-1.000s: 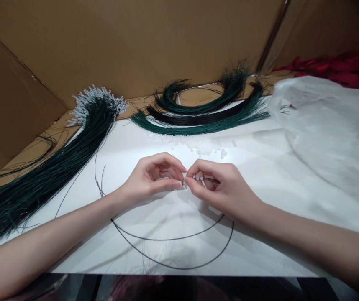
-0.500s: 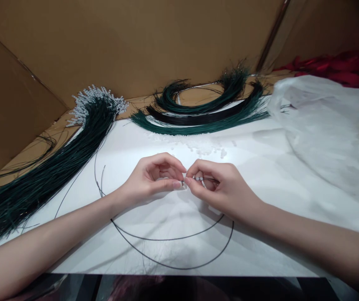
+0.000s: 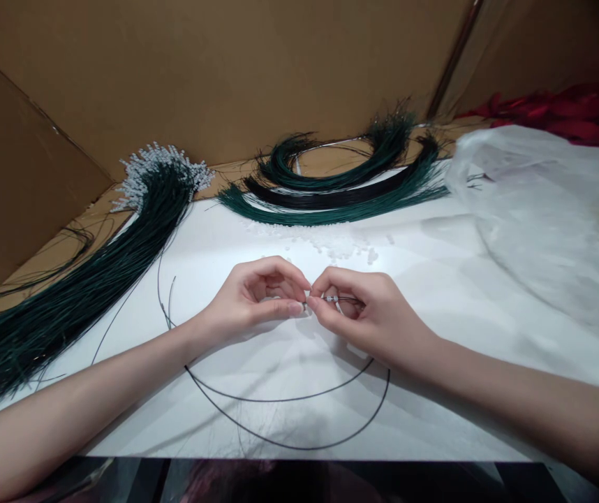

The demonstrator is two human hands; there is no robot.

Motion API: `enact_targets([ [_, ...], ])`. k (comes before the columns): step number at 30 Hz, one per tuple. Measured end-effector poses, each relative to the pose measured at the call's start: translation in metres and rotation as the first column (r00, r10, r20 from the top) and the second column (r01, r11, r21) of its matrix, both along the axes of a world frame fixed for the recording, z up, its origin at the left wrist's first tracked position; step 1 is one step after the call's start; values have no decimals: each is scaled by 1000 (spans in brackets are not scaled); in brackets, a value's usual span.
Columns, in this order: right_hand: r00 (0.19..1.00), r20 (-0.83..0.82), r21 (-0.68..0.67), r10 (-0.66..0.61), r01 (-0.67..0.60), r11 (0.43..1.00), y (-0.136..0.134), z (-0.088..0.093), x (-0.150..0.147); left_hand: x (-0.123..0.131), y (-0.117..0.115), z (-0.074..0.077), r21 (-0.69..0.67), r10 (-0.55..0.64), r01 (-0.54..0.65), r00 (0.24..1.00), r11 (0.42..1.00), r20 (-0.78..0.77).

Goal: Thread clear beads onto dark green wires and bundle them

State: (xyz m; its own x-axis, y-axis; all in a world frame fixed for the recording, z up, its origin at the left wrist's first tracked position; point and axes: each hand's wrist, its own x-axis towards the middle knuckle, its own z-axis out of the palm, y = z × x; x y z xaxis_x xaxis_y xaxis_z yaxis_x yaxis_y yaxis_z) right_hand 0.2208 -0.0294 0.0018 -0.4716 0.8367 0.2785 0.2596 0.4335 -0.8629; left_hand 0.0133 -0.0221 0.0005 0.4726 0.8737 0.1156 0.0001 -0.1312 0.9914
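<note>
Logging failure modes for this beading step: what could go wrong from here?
The left hand and right hand pinch the wire near its end; a slip could shed the threaded beads.
The loose beads lie behind the knuckles; a bump may scatter them.
The wire loops under the right wrist and might snag.

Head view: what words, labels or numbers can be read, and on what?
None readable.
Brown cardboard walls, dark green wire bundles and the thin black wire pinched by left hand and right hand show no print.
A faint patch inside the translucent plastic bag is too blurred.
</note>
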Motion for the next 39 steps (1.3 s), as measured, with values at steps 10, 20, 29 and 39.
enact_targets([
  [10, 1000, -4, -18, 11, -11, 1000, -1, 1, 0, 1, 0, 2, 2, -13, 13, 1000, 1000, -10],
  [20, 1000, -5, -19, 12, -12, 1000, -1, 1, 1, 0, 0, 1, 6, -21, 21, 1000, 1000, -14],
  [29, 1000, -12, -14, 14, -14, 1000, -1, -1, 0, 1, -1, 1, 8, -18, 18, 1000, 1000, -20],
  [39, 1000, -12, -8, 9, -9, 1000, -1, 0, 0, 2, -1, 3, 0, -15, 15, 1000, 1000, -27],
])
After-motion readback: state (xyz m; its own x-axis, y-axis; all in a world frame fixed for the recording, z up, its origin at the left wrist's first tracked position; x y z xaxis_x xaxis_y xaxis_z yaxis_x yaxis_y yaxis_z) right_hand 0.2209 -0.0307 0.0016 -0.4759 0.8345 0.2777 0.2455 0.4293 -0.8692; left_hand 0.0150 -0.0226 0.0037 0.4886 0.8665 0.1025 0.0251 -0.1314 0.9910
